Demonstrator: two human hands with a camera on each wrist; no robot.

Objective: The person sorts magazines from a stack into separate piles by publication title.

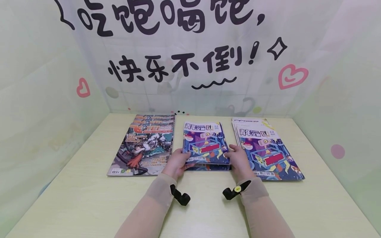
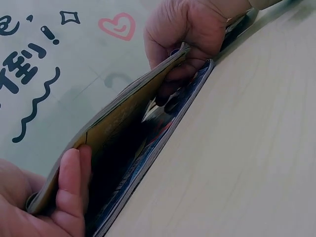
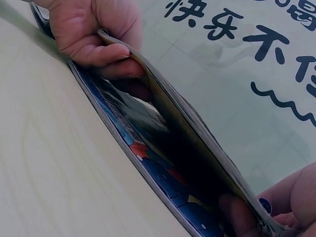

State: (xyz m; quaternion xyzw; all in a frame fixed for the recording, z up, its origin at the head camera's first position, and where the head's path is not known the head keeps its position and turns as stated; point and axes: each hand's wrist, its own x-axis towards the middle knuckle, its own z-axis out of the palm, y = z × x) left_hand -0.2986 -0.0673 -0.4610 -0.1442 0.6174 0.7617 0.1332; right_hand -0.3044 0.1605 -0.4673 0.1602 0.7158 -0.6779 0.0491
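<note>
In the head view, a purple-blue magazine [image 1: 205,142] is held at mid-table by its near end. My left hand [image 1: 177,162] grips its left edge and my right hand [image 1: 239,162] its right edge, thumbs on the cover. Fingers [image 2: 69,190] curl under it in the left wrist view. Its near edge is raised, leaving a dark gap above a lower blue magazine [image 3: 160,185] that lies on the table. Whether the far edge touches the lower one is hidden.
Overlapping comic-style magazines [image 1: 146,148] lie to the left on the pale wooden table [image 1: 202,205]. On the right is a fanned stack of purple-blue magazines [image 1: 272,153], close to my right hand. A printed cloth wall [image 1: 184,96] stands behind the table.
</note>
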